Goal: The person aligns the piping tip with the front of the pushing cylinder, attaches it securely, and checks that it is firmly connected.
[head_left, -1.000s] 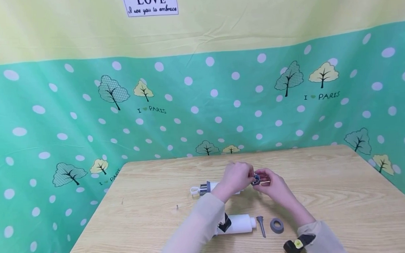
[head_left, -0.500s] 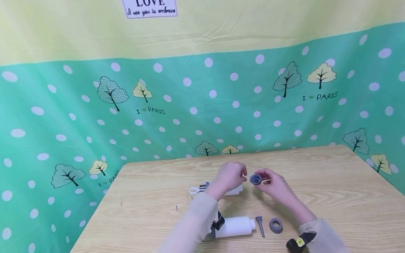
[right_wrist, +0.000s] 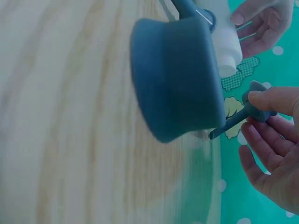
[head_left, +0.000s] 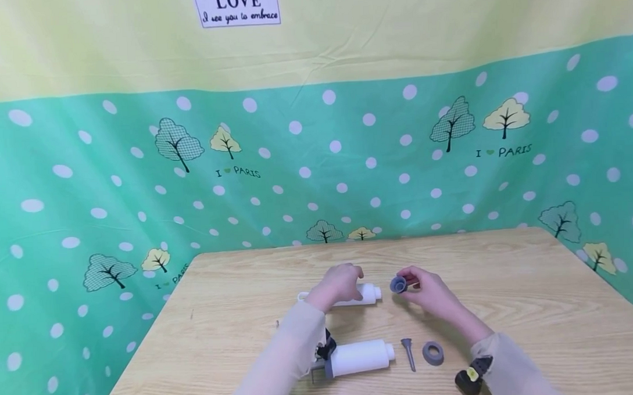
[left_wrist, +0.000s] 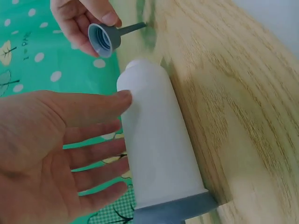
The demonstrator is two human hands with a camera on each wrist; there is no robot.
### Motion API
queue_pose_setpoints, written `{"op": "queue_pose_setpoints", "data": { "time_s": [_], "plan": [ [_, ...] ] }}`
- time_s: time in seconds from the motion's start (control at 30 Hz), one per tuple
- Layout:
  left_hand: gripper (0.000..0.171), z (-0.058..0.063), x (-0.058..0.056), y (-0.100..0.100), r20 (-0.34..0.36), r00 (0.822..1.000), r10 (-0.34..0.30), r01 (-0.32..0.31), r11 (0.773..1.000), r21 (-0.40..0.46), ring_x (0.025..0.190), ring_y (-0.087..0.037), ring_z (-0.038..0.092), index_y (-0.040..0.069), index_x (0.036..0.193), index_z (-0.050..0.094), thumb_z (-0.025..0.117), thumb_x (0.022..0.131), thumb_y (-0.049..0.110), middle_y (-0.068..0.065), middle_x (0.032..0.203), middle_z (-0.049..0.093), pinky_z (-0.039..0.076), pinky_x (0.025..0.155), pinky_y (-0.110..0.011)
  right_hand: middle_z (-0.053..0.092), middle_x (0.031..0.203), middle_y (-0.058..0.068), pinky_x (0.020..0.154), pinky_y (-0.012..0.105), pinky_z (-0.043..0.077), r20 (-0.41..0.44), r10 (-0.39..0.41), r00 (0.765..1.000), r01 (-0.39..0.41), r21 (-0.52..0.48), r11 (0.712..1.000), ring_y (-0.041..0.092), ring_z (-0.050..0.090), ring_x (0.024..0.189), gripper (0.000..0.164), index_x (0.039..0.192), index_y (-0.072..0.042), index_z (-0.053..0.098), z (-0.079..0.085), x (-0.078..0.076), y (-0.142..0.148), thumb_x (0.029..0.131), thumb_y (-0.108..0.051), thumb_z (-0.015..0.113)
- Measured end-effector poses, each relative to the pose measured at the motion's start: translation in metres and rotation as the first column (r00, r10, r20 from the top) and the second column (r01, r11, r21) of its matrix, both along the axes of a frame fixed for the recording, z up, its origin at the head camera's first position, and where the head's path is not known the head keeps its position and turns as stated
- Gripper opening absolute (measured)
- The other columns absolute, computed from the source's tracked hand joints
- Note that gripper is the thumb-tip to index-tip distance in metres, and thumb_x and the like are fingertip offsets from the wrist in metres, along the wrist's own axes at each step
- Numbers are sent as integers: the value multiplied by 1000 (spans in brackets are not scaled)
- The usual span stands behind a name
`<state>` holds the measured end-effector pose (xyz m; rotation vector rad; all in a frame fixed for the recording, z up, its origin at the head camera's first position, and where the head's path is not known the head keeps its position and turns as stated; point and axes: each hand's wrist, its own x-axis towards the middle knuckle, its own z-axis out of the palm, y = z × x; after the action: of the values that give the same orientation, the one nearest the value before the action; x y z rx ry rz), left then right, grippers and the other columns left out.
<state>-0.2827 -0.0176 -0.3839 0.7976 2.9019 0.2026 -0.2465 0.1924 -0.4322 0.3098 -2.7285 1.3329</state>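
My left hand (head_left: 340,284) hovers at the far white bottle (head_left: 370,294), which lies on its side. In the left wrist view its fingers (left_wrist: 100,151) are spread and fairly straight, the thumb tip overlapping the bottle's side near the shoulder. A grey collar (left_wrist: 177,207) is fitted at the bottle's other end. My right hand (head_left: 430,292) pinches a grey nozzle cap (head_left: 398,285) between thumb and fingers, off the bottle's neck. The cap's threaded opening (left_wrist: 105,41) faces the left wrist camera, and its thin spout points away.
Nearer me lies a second white bottle (head_left: 361,357) with a grey fitting, partly behind the left wrist. To its right are a loose grey nozzle (head_left: 408,354) and a grey ring (head_left: 433,353), which looms large in the right wrist view. A tiny piece (head_left: 277,323) lies left on the table.
My left hand has come away from the nozzle cap and moved left to the far bottle. The right hand keeps the cap, its opening now exposed.
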Motion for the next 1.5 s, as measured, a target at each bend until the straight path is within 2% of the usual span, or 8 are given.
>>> {"op": "queue_pose_setpoints", "data": {
  "time_s": [0.17, 0.33, 0.6, 0.8, 1.3, 1.5],
  "plan": [
    [47, 1, 1, -2, 88, 996, 24, -22, 999, -24, 95, -16, 58, 11, 110, 62, 77, 67, 22, -1, 106, 64, 47, 82, -30, 64, 99, 9, 84, 42, 48, -11, 22, 1000, -21, 32, 999, 25, 60, 92, 40, 110, -3, 57, 1, -2, -3, 73, -6, 71],
    [50, 2, 1, -1, 126, 991, 48, -40, 997, -62, 91, -15, 58, 12, 110, 62, 80, 65, 23, 0, 102, 64, 47, 80, -29, 64, 98, 7, 84, 41, 48, -17, 29, 999, -28, 55, 998, 23, 60, 92, 39, 109, -4, 58, 2, -4, -6, 73, -7, 71],
    [44, -3, -1, -3, 157, 986, 51, -45, 998, -37, 90, -15, 58, 12, 108, 63, 77, 66, 15, 1, 99, 65, 47, 81, -29, 64, 98, 7, 84, 42, 48, -8, 36, 999, -35, 68, 997, 23, 60, 92, 39, 109, -3, 58, 4, -4, -9, 73, -6, 71],
    [46, -1, 0, -4, 138, 990, 29, -25, 999, -34, 88, -14, 58, 12, 109, 64, 78, 65, 15, 1, 99, 65, 47, 79, -28, 64, 97, 7, 83, 42, 48, -15, 41, 999, -40, 73, 997, 23, 59, 91, 39, 109, -3, 58, 4, -4, -11, 72, -5, 70],
    [47, 2, 1, -6, 54, 998, 21, -26, 996, 91, 85, -16, 59, 13, 108, 63, 76, 63, 11, 0, 98, 66, 48, 79, -33, 62, 102, 8, 83, 43, 48, -75, 88, 993, -81, 91, 993, 24, 58, 93, 41, 114, -2, 57, 6, -4, -15, 74, 0, 66],
    [48, 10, 3, -8, -4, 1000, 21, -20, 994, 108, 86, -16, 60, 15, 110, 64, 77, 64, 15, 1, 101, 66, 48, 80, -33, 62, 103, 9, 84, 44, 47, -93, 88, 992, -80, 88, 993, 24, 58, 93, 42, 115, -2, 57, 10, -3, -16, 74, 0, 67]
  ]
}}
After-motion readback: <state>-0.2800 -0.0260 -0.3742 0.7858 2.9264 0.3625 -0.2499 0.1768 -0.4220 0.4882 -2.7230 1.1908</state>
